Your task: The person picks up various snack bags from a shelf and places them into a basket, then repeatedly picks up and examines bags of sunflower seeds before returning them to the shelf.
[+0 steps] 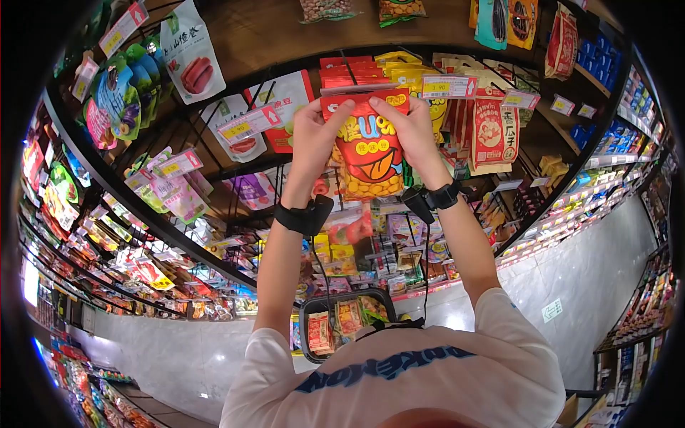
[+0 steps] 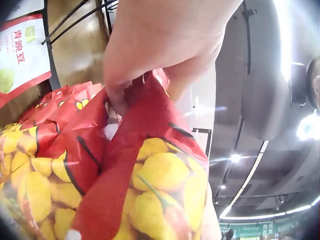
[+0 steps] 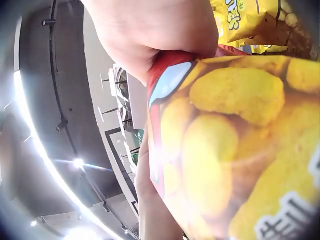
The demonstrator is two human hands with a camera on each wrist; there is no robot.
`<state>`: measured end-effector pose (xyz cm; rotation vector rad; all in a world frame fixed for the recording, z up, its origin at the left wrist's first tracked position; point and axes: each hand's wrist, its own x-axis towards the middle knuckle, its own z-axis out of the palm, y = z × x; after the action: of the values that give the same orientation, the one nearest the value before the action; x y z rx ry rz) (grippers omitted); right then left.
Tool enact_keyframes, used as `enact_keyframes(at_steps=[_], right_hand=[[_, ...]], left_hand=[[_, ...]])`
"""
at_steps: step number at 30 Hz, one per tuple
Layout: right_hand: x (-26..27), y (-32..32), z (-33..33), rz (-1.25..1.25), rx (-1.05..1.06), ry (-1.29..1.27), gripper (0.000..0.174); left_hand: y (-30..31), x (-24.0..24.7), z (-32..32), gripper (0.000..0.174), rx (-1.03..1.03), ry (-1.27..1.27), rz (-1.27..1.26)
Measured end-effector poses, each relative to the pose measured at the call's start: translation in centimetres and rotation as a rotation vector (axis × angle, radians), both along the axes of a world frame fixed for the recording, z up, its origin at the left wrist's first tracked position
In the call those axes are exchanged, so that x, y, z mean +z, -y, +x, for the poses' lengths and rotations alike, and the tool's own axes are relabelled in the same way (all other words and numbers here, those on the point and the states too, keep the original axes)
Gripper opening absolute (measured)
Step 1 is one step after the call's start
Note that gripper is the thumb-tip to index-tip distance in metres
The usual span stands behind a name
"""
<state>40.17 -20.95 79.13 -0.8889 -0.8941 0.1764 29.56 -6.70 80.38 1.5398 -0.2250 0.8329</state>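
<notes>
Both hands are up on the red snack bag [image 1: 367, 153]. The left hand [image 1: 314, 139] pinches its top left corner and the right hand [image 1: 410, 128] pinches the top right, fingers curled over the upper edge. The left wrist cam shows the same pinch close up: fingers [image 2: 117, 97] crimp the red foil right at the top of the bag [image 2: 150, 175]. The right wrist cam is mostly the bag [image 3: 240, 140] filling the view, with the right hand [image 3: 150, 30] clamped on its rim.

The bag sits just left of and below the 3.90 price tag [image 1: 448, 87], in front of the row of matching red bags [image 1: 346, 68] that runs back left of that tag. The shopping basket [image 1: 342, 317] is far below the tag, near the person's chest.

The bag is upright. Its long axis runs top to bottom, with the sealed top edge toward the tag, the bottom hanging toward the person, and the printed face to the head cam.

My guess at what could go wrong: I can't see the hang hole. If it's off line with the peg, the foil could tear or the bag could snag. A tug at this angle might also drag the red bags behind it off the peg. And a corner-only pinch on slick foil can slip.
</notes>
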Motion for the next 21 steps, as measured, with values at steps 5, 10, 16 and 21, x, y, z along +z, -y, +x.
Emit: enact_keyframes(at_steps=[5, 10, 16, 21], right_hand=[[-1.2, -0.6, 0.8, -0.036, -0.029, 0.031, 0.022], [-1.8, -1.2, 1.5, -0.034, -0.072, 0.042, 0.021], [-1.6, -1.4, 1.4, -0.015, -0.155, 0.087, 0.020], [-1.9, -1.3, 2.6, -0.066, -0.127, 0.101, 0.022]], left_hand=[[-0.8, -1.1, 0.7, 0.022, 0.070, -0.051, 0.023], [-1.0, -1.1, 1.3, 0.023, 0.076, -0.037, 0.000], [-1.1, -0.5, 1.9, 0.024, 0.133, -0.025, 0.084], [-1.1, -0.9, 2.2, 0.022, 0.177, 0.010, 0.149]])
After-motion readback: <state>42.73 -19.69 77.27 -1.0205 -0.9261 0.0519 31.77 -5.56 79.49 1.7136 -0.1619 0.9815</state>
